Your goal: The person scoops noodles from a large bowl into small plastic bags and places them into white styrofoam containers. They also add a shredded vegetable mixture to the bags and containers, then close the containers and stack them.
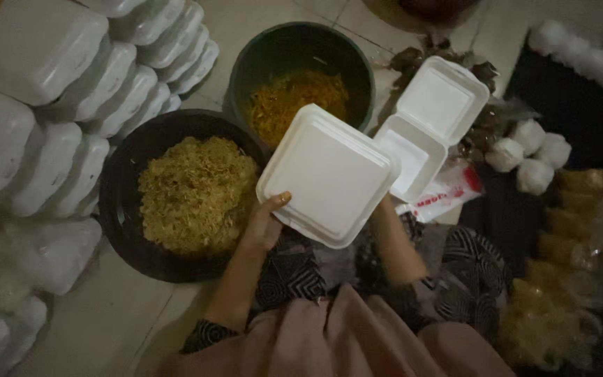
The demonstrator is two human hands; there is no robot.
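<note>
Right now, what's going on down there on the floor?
A person sits on the floor holding a closed white foam box. The left hand grips its near-left corner; the right hand is hidden beneath it. An open foam box lies just behind. In front stand a dark basin of yellow noodles and a green bowl of orange shreds. Stacks of closed foam boxes fill the left side.

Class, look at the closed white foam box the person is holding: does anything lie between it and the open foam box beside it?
Nothing visible does. The closed foam box, gripped by the left hand, already overlaps the near edge of the open foam box. The right hand is hidden beneath it.
</note>
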